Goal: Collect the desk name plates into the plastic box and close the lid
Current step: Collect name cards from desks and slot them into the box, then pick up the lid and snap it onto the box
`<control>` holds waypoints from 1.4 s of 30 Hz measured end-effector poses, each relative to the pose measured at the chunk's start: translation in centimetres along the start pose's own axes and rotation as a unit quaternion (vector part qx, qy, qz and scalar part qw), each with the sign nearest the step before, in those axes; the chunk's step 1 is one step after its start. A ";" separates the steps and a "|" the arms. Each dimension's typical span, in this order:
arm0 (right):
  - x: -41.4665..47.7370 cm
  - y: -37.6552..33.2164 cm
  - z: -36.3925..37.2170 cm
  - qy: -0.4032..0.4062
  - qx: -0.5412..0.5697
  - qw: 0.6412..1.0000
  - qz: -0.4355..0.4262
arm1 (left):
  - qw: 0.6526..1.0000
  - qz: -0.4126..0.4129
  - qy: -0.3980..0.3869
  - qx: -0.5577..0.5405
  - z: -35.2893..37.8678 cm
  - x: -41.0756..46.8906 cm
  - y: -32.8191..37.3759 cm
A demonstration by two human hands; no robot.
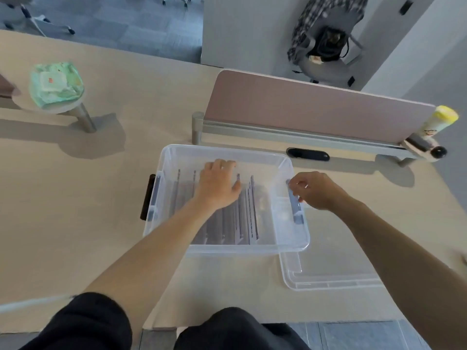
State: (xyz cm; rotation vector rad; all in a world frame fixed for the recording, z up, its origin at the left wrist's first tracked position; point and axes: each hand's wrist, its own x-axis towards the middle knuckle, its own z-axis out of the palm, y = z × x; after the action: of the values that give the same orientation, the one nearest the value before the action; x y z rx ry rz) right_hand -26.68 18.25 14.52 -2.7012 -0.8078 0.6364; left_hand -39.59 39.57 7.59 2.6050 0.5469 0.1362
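A clear plastic box (177,152) stands on the beige desk in front of me. Several desk name plates (250,210) stand on edge in a row inside it. My left hand (218,184) reaches down into the box and rests on the tops of the plates, fingers curled over them. My right hand (316,189) is at the box's right rim, with its fingers pinched at the grey latch (295,205) there. The clear lid (328,276) lies flat on the desk, to the right of the box's front corner and partly under it.
A pink desk divider (316,109) on a metal rail stands just behind the box. A yellow-capped bottle (439,120) is at its right end. A pack of wipes (55,84) sits on a small round stand at the left. My knees are at the desk's front edge.
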 end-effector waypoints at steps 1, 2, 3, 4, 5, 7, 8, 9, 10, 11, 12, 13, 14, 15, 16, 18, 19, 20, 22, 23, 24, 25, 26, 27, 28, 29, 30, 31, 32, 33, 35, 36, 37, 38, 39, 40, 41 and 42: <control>-0.2 1.4 -0.8 0.016 0.000 1.000 0.004 | 0.999 0.020 -0.013 -0.022 0.5 0.6 1.9; -0.2 2.8 -1.5 0.028 0.005 1.000 0.006 | 0.998 0.039 -0.025 -0.041 0.9 1.0 3.6; -0.4 4.6 -2.4 0.039 0.008 0.999 0.013 | 0.996 0.060 -0.036 -0.055 1.4 1.6 5.6; -0.3 6.6 -3.1 0.048 0.009 0.999 0.021 | 0.993 0.080 -0.048 -0.065 2.0 2.2 7.6; -0.2 8.7 -3.9 0.053 0.005 0.998 0.029 | 0.990 0.099 -0.063 -0.074 2.6 2.8 9.6; 0.3 12.7 -5.0 0.041 -0.005 0.998 0.051 | 0.982 0.126 -0.110 -0.090 4.3 4.2 13.0; 0.7 14.7 -5.5 0.029 -0.007 0.998 0.059 | 0.977 0.136 -0.137 -0.089 5.5 5.2 14.8; 1.3 16.7 -5.9 0.013 -0.008 0.998 0.064 | 0.974 0.148 -0.152 -0.076 6.7 6.1 16.4; 2.0 18.9 -6.2 -0.005 -0.012 0.998 0.064 | 0.973 0.165 -0.151 -0.053 8.0 7.2 18.3; 2.8 21.0 -6.2 -0.022 -0.021 0.998 0.062 | 0.973 0.182 -0.144 -0.021 9.3 8.3 20.1; 3.8 22.7 -5.9 -0.036 -0.030 0.997 0.058 | 0.971 0.190 -0.143 0.012 10.6 9.2 21.4; 4.9 24.8 -5.8 -0.052 -0.040 0.996 0.056 | 0.969 0.182 -0.160 0.044 12.3 10.3 22.8; 6.0 26.7 -5.4 -0.069 -0.059 0.995 0.050 | 0.966 0.160 -0.190 0.077 14.0 11.0 23.8; 7.1 28.2 -4.9 -0.087 -0.089 0.991 0.039 | 0.961 0.122 -0.222 0.108 15.5 11.6 24.1; 8.2 29.4 -4.3 -0.106 -0.123 0.986 0.030 | 0.954 0.077 -0.255 0.135 16.8 12.0 24.2; 10.0 31.1 -3.1 -0.135 -0.169 0.976 0.010 | 0.939 0.001 -0.296 0.175 19.3 12.4 23.4; 10.9 31.9 -2.5 -0.141 -0.178 0.974 -0.003 | 0.933 -0.024 -0.305 0.190 20.5 12.5 23.1; 11.6 32.6 -1.9 -0.146 -0.186 0.971 -0.017 | 0.929 -0.041 -0.310 0.200 21.6 12.4 22.7; 12.9 33.6 -0.7 -0.156 -0.203 0.966 -0.038 | 0.920 -0.059 -0.317 0.222 23.2 12.3 22.1; 13.6 34.0 -0.1 -0.163 -0.208 0.964 -0.045 | 0.917 -0.066 -0.317 0.234 23.9 12.3 21.9; 14.2 34.5 0.3 -0.169 -0.210 0.962 -0.049 | 0.915 -0.073 -0.314 0.244 24.4 12.3 21.7; 14.7 34.9 0.7 -0.176 -0.211 0.960 -0.054 | 0.915 -0.076 -0.307 0.251 25.0 12.3 21.5; 15.2 35.3 1.2 -0.181 -0.210 0.959 -0.060 | 0.916 -0.077 -0.300 0.257 25.5 12.4 21.3; 15.5 35.6 1.5 -0.183 -0.209 0.958 -0.065 | 0.916 -0.075 -0.293 0.263 25.8 12.4 21.1; 15.8 35.8 1.8 -0.183 -0.208 0.958 -0.072 | 0.916 -0.075 -0.289 0.269 26.1 12.5 20.9; 16.0 35.9 2.1 -0.180 -0.212 0.957 -0.080 | 0.914 -0.075 -0.287 0.276 26.2 12.7 20.8; 16.2 36.0 2.4 -0.175 -0.219 0.955 -0.091 | 0.913 -0.075 -0.286 0.282 26.3 12.9 20.7; 16.3 36.0 2.7 -0.170 -0.228 0.953 -0.102 | 0.910 -0.076 -0.289 0.287 26.3 13.0 20.7; 16.4 36.1 3.0 -0.163 -0.235 0.952 -0.110 | 0.908 -0.078 -0.294 0.289 26.4 13.2 20.7; 16.5 36.2 3.3 -0.155 -0.239 0.952 -0.117 | 0.906 -0.083 -0.300 0.286 26.4 13.4 20.6; 16.8 36.5 3.7 -0.151 -0.239 0.952 -0.122 | 0.900 -0.093 -0.320 0.281 26.3 13.9 20.6; 16.9 36.6 3.8 -0.157 -0.237 0.951 -0.122 | 0.896 -0.094 -0.331 0.282 26.1 14.2 20.6; 17.1 36.8 3.6 -0.168 -0.231 0.951 -0.120 | 0.892 -0.091 -0.339 0.287 25.9 14.4 20.7; 17.2 36.9 3.3 -0.186 -0.216 0.952 -0.114 | 0.889 -0.086 -0.343 0.290 25.6 14.6 20.8; 17.3 37.0 2.8 -0.204 -0.192 0.954 -0.108 | 0.889 -0.080 -0.344 0.290 25.2 14.8 21.0; 17.3 37.0 2.1 -0.216 -0.169 0.956 -0.101 | 0.892 -0.076 -0.344 0.284 24.6 14.9 21.2; 17.3 36.9 1.1 -0.219 -0.153 0.959 -0.098 | 0.899 -0.075 -0.339 0.267 23.8 15.1 21.6; 17.4 36.9 0.0 -0.211 -0.144 0.962 -0.098 | 0.911 -0.078 -0.327 0.240 23.0 15.5 22.0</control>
State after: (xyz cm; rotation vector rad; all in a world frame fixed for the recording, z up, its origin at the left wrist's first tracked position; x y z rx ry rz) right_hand 3.36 -1.86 -4.35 -2.7154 -1.3472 1.1476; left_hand -13.30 18.17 -2.45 2.7979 0.5790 -1.0067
